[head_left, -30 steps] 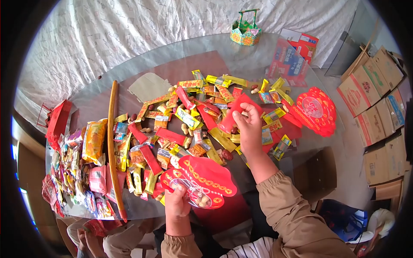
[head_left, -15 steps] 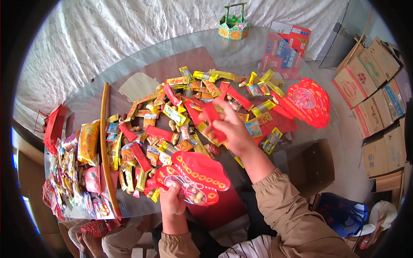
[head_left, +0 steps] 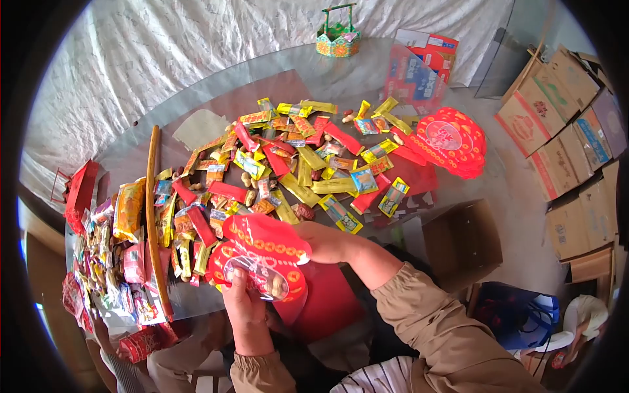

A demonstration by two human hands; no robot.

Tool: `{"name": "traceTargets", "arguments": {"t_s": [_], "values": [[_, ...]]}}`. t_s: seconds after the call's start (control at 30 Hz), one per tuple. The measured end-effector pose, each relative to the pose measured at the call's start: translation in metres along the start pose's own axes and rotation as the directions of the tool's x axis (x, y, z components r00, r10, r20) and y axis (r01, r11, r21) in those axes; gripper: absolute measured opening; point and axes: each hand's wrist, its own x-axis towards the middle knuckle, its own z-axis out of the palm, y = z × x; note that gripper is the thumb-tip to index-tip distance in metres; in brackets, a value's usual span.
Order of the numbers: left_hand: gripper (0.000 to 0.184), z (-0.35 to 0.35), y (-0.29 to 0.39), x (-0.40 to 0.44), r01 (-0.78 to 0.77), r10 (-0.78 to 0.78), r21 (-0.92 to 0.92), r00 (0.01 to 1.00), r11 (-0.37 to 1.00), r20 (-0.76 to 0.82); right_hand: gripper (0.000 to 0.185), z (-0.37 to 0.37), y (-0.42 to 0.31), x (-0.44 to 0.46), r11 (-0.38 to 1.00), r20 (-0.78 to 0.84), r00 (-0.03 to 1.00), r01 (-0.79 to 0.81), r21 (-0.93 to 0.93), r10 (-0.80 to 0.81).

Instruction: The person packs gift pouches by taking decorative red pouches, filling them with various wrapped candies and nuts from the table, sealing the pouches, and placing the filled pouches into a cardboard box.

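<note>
My left hand (head_left: 244,302) pinches the lower left part of a red printed pouch (head_left: 265,252), near the table's front edge. Peanuts show through the pouch's clear window. My right hand (head_left: 322,242) is at the pouch's right side, its fingers hidden behind or inside the red flap, so what they hold cannot be made out. Beyond both hands lies a spread of wrapped snacks (head_left: 299,190), red packets and peanuts. A stack of red pouches (head_left: 452,141) sits at the right of the table.
A wooden stick (head_left: 152,223) divides the snacks from a candy heap (head_left: 108,255) at left. A green basket (head_left: 338,40) stands at the back. An open cardboard box (head_left: 462,242) and stacked cartons (head_left: 557,144) are at right. A co-worker (head_left: 177,354) sits at lower left.
My right hand has come from the middle of the snack spread back to the pouch, and the red packet it carried is out of sight. The view has shifted slightly.
</note>
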Motion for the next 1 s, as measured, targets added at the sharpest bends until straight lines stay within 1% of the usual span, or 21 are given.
{"name": "traceTargets", "arguments": {"t_s": [0.07,0.1,0.13,0.2,0.23,0.27,0.33,0.4,0.43,0.47,0.53,0.63,0.73,0.77,0.83,0.87,0.93,1.0], "values": [[0.041,-0.001,0.004,0.002,0.000,-0.001,-0.043,0.999,0.999,-0.040,0.037,-0.007,0.014,-0.003,0.986,0.016,0.989,-0.147,0.074,0.146],[0.040,-0.007,0.005,0.005,0.022,-0.021,-0.047,1.000,0.999,0.008,0.028,-0.004,0.013,-0.002,0.992,-0.024,0.996,-0.088,0.086,0.090],[0.042,-0.007,0.002,0.005,0.000,-0.001,-0.027,1.000,1.000,-0.009,0.026,-0.003,0.004,-0.003,0.985,-0.056,0.987,-0.144,0.091,0.150],[0.044,-0.006,-0.001,0.009,0.011,-0.012,-0.037,1.000,0.999,-0.018,0.027,-0.008,0.003,0.006,0.999,-0.132,0.990,-0.049,-0.004,0.048],[0.047,-0.002,-0.001,0.010,0.005,-0.006,-0.040,1.000,0.999,-0.014,0.030,-0.008,-0.009,0.000,0.992,-0.300,0.946,-0.110,0.059,0.122],[0.047,-0.002,-0.003,0.010,0.010,-0.011,-0.036,1.000,0.999,-0.027,0.029,-0.013,-0.010,0.000,0.984,-0.354,0.930,-0.041,0.173,0.101],[0.047,-0.004,-0.003,0.012,0.018,-0.018,-0.026,1.000,1.000,-0.007,0.029,-0.029,-0.023,-0.008,0.994,-0.526,0.848,-0.011,0.106,0.065],[0.047,-0.003,-0.002,0.012,0.020,-0.020,-0.019,1.000,1.000,-0.002,0.028,-0.037,-0.035,-0.014,0.982,-0.599,0.799,0.147,0.122,-0.046],[0.047,-0.001,-0.002,0.012,0.022,-0.022,-0.015,1.000,1.000,0.000,0.030,-0.038,-0.041,-0.018,0.978,-0.616,0.785,0.171,0.116,-0.064],[0.046,0.001,-0.001,0.011,0.023,-0.023,-0.019,1.000,1.000,-0.003,0.027,-0.042,-0.040,-0.022,0.968,-0.601,0.793,0.216,0.127,-0.098],[0.046,0.004,0.001,0.010,0.025,-0.025,-0.028,1.000,0.999,-0.013,0.024,-0.040,-0.045,-0.028,0.970,-0.619,0.782,0.199,0.139,-0.072],[0.045,-0.001,0.002,0.008,0.052,-0.053,-0.014,0.998,0.999,-0.022,0.022,-0.039,-0.046,-0.031,0.985,-0.571,0.804,0.162,-0.057,-0.165],[0.044,-0.004,0.003,0.005,0.037,-0.037,-0.004,0.999,0.999,-0.006,0.023,-0.040,-0.043,-0.036,0.983,-0.590,0.786,0.144,-0.112,-0.183],[0.043,-0.002,0.005,0.004,0.040,-0.040,-0.012,0.999,0.999,0.004,0.024,-0.038,-0.043,-0.035,0.972,-0.616,0.755,0.212,-0.096,-0.226],[0.039,0.002,0.007,0.000,0.026,-0.025,0.032,0.999,0.999,-0.026,0.026,-0.039,-0.045,-0.036,0.968,-0.647,0.721,0.215,-0.133,-0.249],[0.038,0.003,0.007,-0.001,0.019,-0.017,0.054,0.999,0.998,-0.041,0.026,-0.039,-0.045,-0.036,0.965,-0.628,0.732,0.218,-0.149,-0.262],[0.039,0.002,0.008,-0.001,0.033,-0.032,0.065,0.999,0.997,-0.016,0.026,-0.039,-0.045,-0.036,0.957,-0.591,0.754,0.226,-0.180,-0.289],[0.039,-0.001,0.009,-0.001,0.043,-0.042,0.071,0.999,0.997,-0.005,0.027,-0.037,-0.040,-0.035,0.958,-0.512,0.809,0.240,-0.159,-0.288]]}}
